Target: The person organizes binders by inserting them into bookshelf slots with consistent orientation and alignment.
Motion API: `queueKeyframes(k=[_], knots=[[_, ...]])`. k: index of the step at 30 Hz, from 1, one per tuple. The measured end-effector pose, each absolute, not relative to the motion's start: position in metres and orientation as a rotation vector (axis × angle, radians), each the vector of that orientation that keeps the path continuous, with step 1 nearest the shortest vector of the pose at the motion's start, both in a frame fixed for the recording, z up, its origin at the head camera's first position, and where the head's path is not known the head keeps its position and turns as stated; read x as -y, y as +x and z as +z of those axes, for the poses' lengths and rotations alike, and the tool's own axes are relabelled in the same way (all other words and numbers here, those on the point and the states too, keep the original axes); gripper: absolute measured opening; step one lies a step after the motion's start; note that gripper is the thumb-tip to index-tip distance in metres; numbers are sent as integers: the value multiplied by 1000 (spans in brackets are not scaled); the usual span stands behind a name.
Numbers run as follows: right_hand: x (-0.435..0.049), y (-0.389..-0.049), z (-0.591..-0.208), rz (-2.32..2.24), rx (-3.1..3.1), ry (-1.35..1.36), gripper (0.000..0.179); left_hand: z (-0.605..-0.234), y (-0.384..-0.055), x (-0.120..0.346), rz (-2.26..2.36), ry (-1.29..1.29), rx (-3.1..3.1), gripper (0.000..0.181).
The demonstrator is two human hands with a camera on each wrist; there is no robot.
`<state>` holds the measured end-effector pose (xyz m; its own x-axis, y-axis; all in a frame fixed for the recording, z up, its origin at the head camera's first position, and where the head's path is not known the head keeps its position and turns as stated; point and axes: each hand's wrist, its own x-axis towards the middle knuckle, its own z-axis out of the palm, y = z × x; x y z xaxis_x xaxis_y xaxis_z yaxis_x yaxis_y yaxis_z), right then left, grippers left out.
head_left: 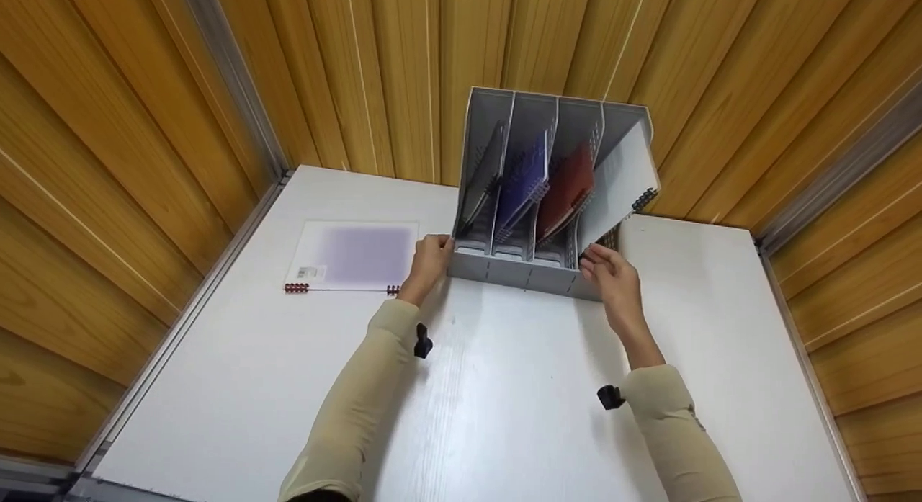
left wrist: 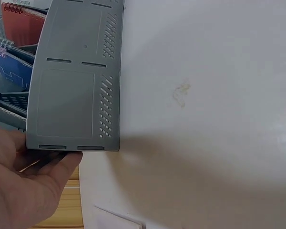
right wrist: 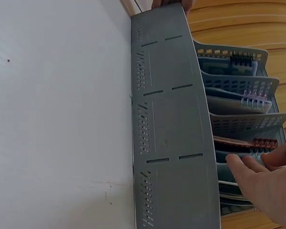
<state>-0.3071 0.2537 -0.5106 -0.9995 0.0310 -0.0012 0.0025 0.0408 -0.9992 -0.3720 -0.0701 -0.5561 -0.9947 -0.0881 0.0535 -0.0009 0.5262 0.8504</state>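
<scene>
A grey file holder (head_left: 520, 271) with upright dividers stands at the back of the white table. My left hand (head_left: 429, 266) grips its front left corner; in the left wrist view, fingers of the left hand (left wrist: 35, 186) lie against the side wall. In the rightmost compartment leans a pale spiral notebook (head_left: 614, 178) with black rings. My right hand (head_left: 614, 277) pinches the lower front corner of this notebook, its fingertips partly hiding the rings. Grey (head_left: 484, 178), blue (head_left: 524, 179) and red (head_left: 569, 192) spiral notebooks occupy the other compartments.
Left of the holder, a spiral notebook (head_left: 360, 253) with a pale purple cover and red rings lies flat on the table (head_left: 490, 394). Wood-panelled walls (head_left: 403, 77) rise behind and at both sides. Metal rails (head_left: 180, 325) edge the table.
</scene>
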Motion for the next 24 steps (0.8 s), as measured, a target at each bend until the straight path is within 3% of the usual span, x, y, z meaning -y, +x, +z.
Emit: queueKeyframes(k=[10,17,24], knots=[[-206,-283,-522,2155,2326,171,37,-553,-348,92,-1551,-140,2711,46],[-173,-270,-533,2148,2398,242,36,-550,-320,116,-1189,-306,2853,43],[-146,-262,-547,2191,2397,274,34,-552,-294,155,-980,-255,2940,45]])
